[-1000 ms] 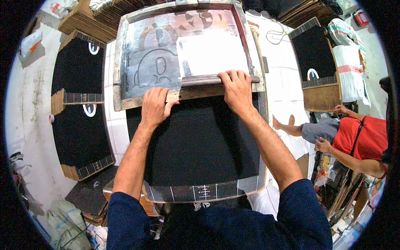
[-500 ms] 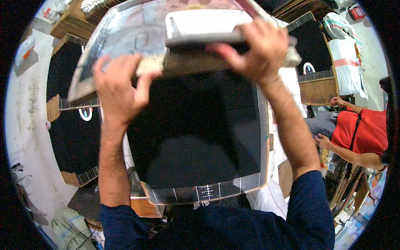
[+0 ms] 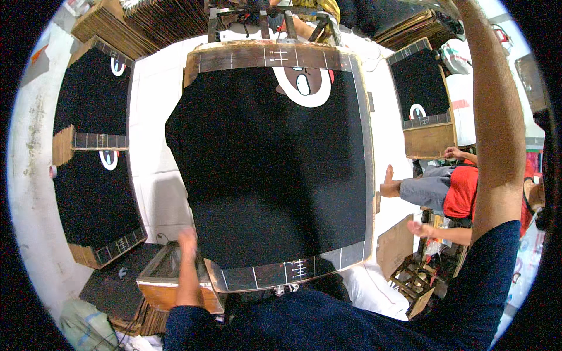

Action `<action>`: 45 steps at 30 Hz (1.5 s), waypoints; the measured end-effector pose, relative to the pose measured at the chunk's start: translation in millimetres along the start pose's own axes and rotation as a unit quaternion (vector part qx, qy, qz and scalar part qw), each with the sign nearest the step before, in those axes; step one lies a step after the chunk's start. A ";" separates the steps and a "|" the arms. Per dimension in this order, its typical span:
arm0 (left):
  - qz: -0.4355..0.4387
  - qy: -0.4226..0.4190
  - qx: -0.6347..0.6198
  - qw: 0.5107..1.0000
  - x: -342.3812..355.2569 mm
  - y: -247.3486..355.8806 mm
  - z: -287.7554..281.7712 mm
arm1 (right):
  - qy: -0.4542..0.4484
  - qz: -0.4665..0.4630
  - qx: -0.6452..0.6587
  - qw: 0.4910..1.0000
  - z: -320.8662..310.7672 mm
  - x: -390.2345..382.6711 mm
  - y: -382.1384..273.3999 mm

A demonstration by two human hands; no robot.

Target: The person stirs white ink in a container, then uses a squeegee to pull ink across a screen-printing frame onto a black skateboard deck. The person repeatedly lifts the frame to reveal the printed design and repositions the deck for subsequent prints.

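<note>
Black fabric panel (image 3: 269,169) face up on a wooden printing board (image 3: 234,279), in the middle of the view. A printed motif (image 3: 303,88), a white loop around brown with an eye and a touch of red, occupies the far edge, right of centre; the rest of the panel is plain black. The motif's colours appear laid down, so printing here seems well advanced; whether another colour or a drying interval remains cannot be told. Similar motifs mark the upper left panel (image 3: 91,99), lower left panel (image 3: 96,205) and right-hand panel (image 3: 417,82), suggesting one repeated series.

Hands: the left hand (image 3: 187,241) is raised just beside the panel's near left corner, apparently holding nothing, too blurred to tell whether its fingers are spread or together. The right forearm (image 3: 494,117) extends beyond the upper right border; its hand lies outside the view, its grip unknown.

Edges and room: ruled margins border the fabric at the near and far ends, and a narrow grey strip at the right; on the left the cloth edge runs unevenly. White floor (image 3: 158,199) flanks both long sides. A wooden box (image 3: 175,288) crowds the near left corner, and a co-worker's foot (image 3: 389,181) stands near the right edge, limiting sideways movement there.
</note>
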State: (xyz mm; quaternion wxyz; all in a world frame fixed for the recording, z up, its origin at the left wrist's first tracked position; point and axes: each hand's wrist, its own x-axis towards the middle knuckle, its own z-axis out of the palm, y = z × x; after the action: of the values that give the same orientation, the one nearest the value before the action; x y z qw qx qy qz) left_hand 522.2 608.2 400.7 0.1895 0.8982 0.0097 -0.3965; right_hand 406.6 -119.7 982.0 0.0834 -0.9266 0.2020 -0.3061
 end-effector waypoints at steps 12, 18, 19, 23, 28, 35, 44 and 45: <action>0.138 0.135 -0.146 0.970 -110.9 -37.8 81.2 | 0.023 0.105 0.036 0.994 0.1 28.2 41.1; 0.169 0.154 -0.244 0.943 -45.2 -40.0 70.9 | 0.024 0.101 0.026 0.994 2.8 23.9 43.1; 0.132 0.127 -0.268 0.946 -31.6 -42.9 69.0 | 0.028 0.106 0.016 0.994 3.6 20.8 41.5; 0.043 0.288 0.018 0.956 4.8 -25.5 40.7 | 0.031 0.120 -0.002 0.992 6.0 -0.9 17.1; 0.090 0.495 0.109 0.857 -3.5 34.8 -111.9 | 0.069 0.064 -0.032 0.995 26.5 -17.5 -34.5; 0.045 0.549 0.088 0.830 -226.7 -50.1 -358.4 | 0.037 0.100 -0.087 0.990 26.4 -17.2 -79.5; 0.044 0.575 -0.285 0.765 -531.9 -274.9 -447.6 | 0.033 0.074 -0.150 0.985 38.9 -38.6 -89.1; 0.084 0.552 -0.407 0.723 -529.4 -290.5 -414.2 | 0.013 0.069 -0.144 0.987 41.5 -39.8 -77.7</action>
State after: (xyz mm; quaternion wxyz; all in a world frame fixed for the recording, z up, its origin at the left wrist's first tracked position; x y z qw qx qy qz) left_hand 404.2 1092.2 937.3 0.5304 0.7921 0.1971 0.2289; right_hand 427.6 -31.2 949.3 -0.0323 -0.9086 0.3087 -0.2793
